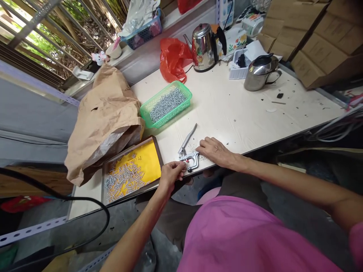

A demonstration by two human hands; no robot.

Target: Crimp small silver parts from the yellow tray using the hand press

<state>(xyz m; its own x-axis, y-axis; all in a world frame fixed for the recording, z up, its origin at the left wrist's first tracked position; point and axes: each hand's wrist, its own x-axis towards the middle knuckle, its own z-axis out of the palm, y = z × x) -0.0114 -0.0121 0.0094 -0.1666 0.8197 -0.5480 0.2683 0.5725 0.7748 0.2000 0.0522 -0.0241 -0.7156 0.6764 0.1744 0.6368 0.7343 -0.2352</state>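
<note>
A small metal hand press (189, 156) with a long lever pointing up and away stands at the front edge of the white table (241, 109). My left hand (171, 174) is pinched at the press's jaw, on something too small to make out. My right hand (214, 151) lies beside the press on its right, fingers curled against its base. A shallow tray with a yellow bottom (132, 170) holding several small metal parts lies just left of my left hand. A green basket (166, 102) full of the same parts sits farther back.
A big brown paper bag (103, 117) slumps at the table's left. At the back stand a red plastic bag (172, 58), a steel kettle (202, 47), a steel jug (259, 72) and cardboard boxes (320, 37). A black cable (85, 200) loops at lower left.
</note>
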